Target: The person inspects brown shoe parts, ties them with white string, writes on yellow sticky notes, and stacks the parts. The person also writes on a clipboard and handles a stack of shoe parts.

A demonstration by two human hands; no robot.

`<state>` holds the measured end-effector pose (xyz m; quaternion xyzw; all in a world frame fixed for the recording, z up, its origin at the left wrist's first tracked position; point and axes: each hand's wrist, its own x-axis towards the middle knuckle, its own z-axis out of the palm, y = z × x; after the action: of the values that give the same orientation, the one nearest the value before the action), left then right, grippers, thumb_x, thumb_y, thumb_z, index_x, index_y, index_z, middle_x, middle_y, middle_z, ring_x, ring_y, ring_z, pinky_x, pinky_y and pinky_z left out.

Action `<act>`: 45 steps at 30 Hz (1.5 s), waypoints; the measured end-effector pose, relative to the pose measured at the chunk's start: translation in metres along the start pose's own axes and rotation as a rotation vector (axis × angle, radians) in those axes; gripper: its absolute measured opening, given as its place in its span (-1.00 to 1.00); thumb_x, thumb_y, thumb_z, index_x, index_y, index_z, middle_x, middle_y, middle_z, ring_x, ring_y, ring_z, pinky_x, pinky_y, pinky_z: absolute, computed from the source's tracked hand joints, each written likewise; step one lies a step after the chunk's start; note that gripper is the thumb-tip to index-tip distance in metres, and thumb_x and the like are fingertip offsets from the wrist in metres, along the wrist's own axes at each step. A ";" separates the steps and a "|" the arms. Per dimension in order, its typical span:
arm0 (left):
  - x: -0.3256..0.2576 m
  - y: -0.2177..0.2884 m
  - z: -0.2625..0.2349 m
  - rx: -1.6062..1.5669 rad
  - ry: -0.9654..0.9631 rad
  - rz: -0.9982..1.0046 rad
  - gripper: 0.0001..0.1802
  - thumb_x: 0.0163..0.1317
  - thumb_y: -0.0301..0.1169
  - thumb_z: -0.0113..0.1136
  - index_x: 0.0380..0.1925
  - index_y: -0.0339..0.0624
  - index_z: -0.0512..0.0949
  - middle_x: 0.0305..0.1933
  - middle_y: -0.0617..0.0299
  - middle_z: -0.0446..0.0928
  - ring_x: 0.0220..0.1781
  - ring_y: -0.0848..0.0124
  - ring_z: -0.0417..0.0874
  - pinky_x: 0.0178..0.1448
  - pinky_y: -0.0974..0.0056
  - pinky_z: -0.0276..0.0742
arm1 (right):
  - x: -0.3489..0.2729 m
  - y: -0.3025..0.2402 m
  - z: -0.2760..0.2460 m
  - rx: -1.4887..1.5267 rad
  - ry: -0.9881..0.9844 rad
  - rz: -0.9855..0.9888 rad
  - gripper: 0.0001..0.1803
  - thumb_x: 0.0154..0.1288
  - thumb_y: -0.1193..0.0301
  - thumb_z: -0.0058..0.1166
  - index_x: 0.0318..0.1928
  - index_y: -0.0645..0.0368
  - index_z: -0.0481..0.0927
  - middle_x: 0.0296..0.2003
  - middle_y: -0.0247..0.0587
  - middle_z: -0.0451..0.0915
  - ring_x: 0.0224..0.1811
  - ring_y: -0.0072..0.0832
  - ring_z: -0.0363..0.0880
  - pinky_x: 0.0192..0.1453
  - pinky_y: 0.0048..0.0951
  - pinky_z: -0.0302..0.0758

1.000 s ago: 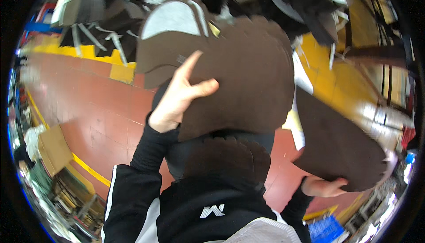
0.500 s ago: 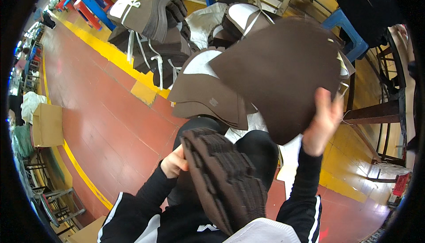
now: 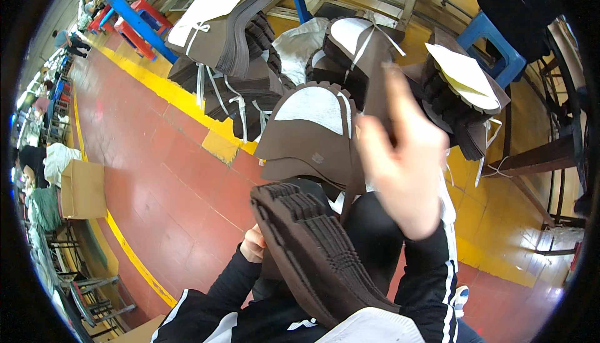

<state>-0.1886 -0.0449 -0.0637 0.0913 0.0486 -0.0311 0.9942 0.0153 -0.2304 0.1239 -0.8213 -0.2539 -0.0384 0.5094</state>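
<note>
My left hand (image 3: 253, 243) is closed on the edge of a thick stack of dark brown cut fabric pieces (image 3: 312, 237), which leans upright across my lap with its notched edges showing. My right hand (image 3: 409, 162), blurred by motion, is raised in front of my right knee. Between its thumb and fingers is a single brown fabric piece (image 3: 377, 84), turned nearly edge-on. Just beyond my knees lies a pile of curved brown pieces (image 3: 290, 146) with a white patch on top.
Tied bundles of brown pieces stand ahead: one topped with white paper (image 3: 209, 15), another with a pale sheet (image 3: 462, 77). A blue stool (image 3: 494, 46) and a wooden table leg (image 3: 537, 159) are at right. A cardboard box (image 3: 84, 190) sits left, beyond the red floor.
The brown piece in my right hand has swung from broad side to edge-on, and that hand has moved left. My left hand still grips the stack. The view has shifted slightly.
</note>
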 end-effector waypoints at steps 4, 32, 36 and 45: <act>0.015 0.002 0.016 0.026 -0.013 0.025 0.02 -0.28 -0.62 0.41 0.33 -0.31 0.22 0.26 -0.05 0.44 0.28 0.06 0.46 0.35 0.08 0.37 | 0.000 0.047 0.064 -0.097 -0.313 -0.078 -0.45 0.35 0.24 0.12 0.15 0.44 0.43 0.08 0.34 0.49 -0.27 -0.06 0.68 -0.01 -0.33 0.54; 0.095 -0.068 0.097 1.880 -0.737 0.520 -0.26 -0.04 -0.29 0.48 0.13 -0.10 0.30 0.10 0.01 0.57 0.20 0.03 0.56 0.27 -0.04 0.39 | -0.227 0.118 -0.060 0.130 0.335 -0.136 -0.66 0.13 0.39 0.32 -0.12 0.11 0.49 -0.23 -0.10 0.69 -0.21 -0.32 0.66 -0.13 -0.32 0.44; 0.095 -0.065 0.087 1.726 -0.905 0.416 -0.36 0.02 -0.35 0.43 0.10 -0.10 0.34 -0.08 0.05 0.67 0.02 0.12 0.69 0.09 0.07 0.53 | -0.242 0.131 -0.062 0.276 0.131 -0.137 -0.40 0.09 0.39 0.37 0.11 0.17 0.37 -0.14 0.01 0.68 -0.06 -0.22 0.68 -0.01 -0.30 0.52; 0.107 -0.070 0.113 1.674 -0.987 0.144 -0.66 -0.05 -0.44 0.34 -0.21 -0.32 0.65 -0.15 -0.01 0.70 -0.11 0.16 0.76 -0.06 0.23 0.68 | -0.233 0.112 -0.079 0.247 0.154 -0.042 -0.69 0.09 0.38 0.30 -0.13 0.21 0.70 -0.25 -0.17 0.74 -0.23 -0.33 0.73 -0.16 -0.40 0.54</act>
<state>-0.0771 -0.1396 0.0235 0.7477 -0.4171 -0.0294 0.5159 -0.1204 -0.4254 -0.0050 -0.7416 -0.2339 -0.0805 0.6235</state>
